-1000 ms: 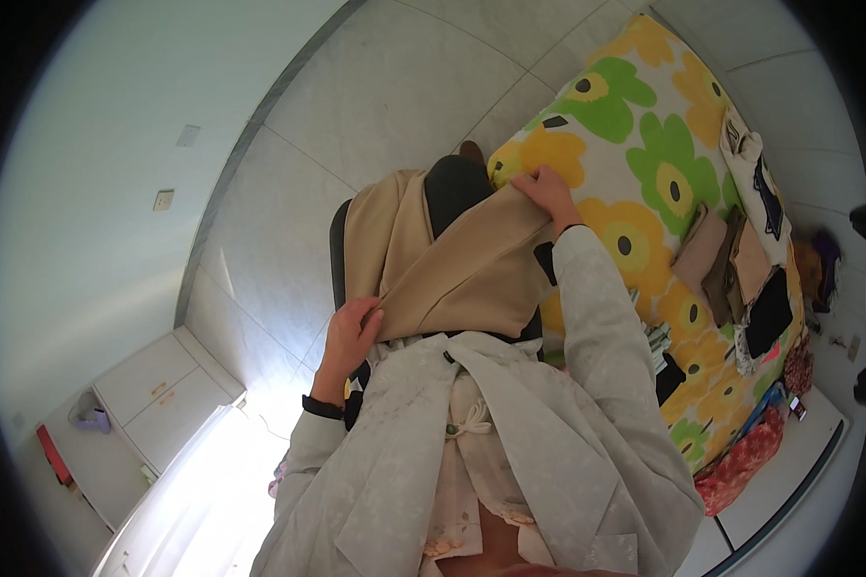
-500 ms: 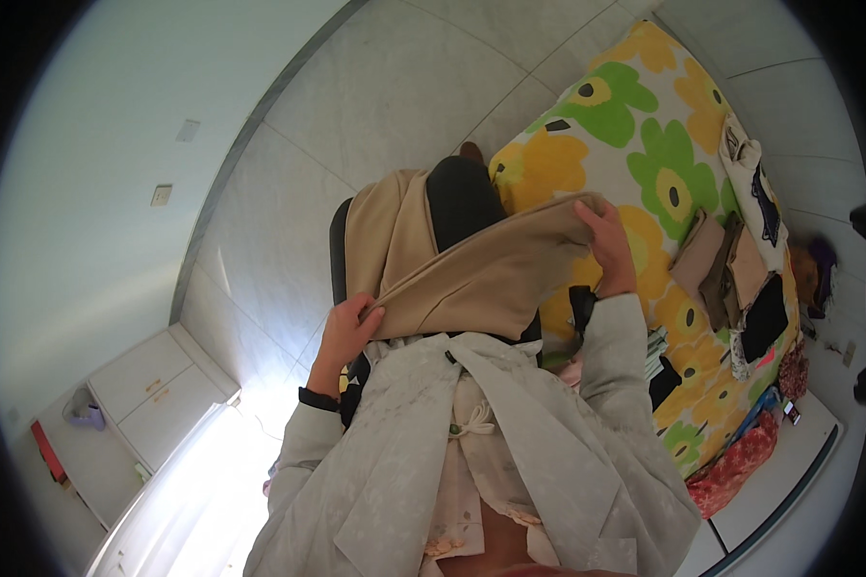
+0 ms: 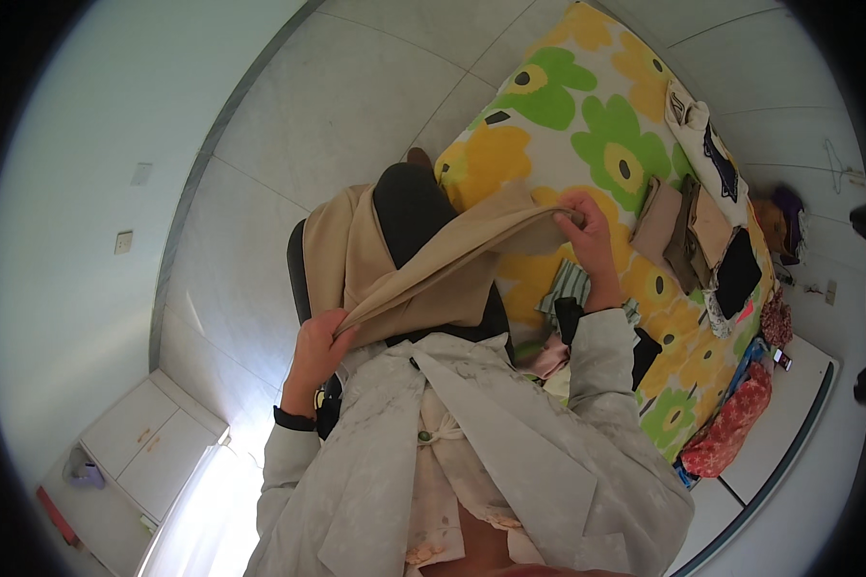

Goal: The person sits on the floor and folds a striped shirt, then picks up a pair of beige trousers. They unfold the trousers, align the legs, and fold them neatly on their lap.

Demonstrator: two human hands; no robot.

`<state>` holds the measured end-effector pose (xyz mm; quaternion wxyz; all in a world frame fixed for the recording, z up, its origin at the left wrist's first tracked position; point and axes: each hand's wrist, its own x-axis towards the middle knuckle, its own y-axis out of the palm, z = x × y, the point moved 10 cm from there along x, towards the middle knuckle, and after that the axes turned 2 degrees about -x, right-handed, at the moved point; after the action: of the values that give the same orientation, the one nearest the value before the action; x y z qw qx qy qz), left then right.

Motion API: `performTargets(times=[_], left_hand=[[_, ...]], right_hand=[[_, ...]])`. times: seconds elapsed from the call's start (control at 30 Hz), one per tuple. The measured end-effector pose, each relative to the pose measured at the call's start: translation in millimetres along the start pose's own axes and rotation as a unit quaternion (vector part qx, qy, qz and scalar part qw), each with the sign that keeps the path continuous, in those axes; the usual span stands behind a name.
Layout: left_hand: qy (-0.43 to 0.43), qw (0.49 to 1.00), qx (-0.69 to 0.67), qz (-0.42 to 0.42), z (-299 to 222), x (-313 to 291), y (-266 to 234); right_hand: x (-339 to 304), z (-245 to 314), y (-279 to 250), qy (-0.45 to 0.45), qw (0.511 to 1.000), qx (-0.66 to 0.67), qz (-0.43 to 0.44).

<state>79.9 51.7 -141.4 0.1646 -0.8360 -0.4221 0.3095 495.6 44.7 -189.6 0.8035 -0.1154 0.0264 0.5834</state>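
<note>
A pair of plain tan trousers (image 3: 423,288), as the shape suggests, lies draped across my lap over my dark-clad legs. My left hand (image 3: 318,348) pinches its edge near my left hip. My right hand (image 3: 587,231) grips the other end, raised above the bed at the right. Between the two hands the cloth is drawn into a slanting, folded band. Part of it hangs over my left thigh, and one of my black knees (image 3: 409,202) shows beside it.
At the right is a bed with a flowered yellow-green cover (image 3: 625,163). Folded clothes (image 3: 688,226) and a white garment (image 3: 698,144) lie on it; striped cloth (image 3: 568,288) sits near my right wrist. A white cabinet (image 3: 154,433) stands at the left by the wall.
The tan cloth has gone from a broad spread sheet to a narrower, gathered band, its far part flopping over near my right hand. Both hands keep hold. The whole view has shifted slightly.
</note>
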Motion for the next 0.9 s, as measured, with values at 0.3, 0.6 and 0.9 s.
performTargets(times=[0.3,0.6,0.9], left_hand=[[0.015,1.0,-0.007,-0.013,4,-1,2],[-0.003,1.0,-0.007,-0.009,13,-2,4],[-0.023,1.0,-0.012,-0.017,19,-2,6]], right_hand=[[-3,-28,13,0.009,0.995,-0.061,0.079],[-23,-73,-29,0.031,0.945,-0.258,-0.201],[-80,-161,-16,0.24,0.962,-0.001,-0.13]])
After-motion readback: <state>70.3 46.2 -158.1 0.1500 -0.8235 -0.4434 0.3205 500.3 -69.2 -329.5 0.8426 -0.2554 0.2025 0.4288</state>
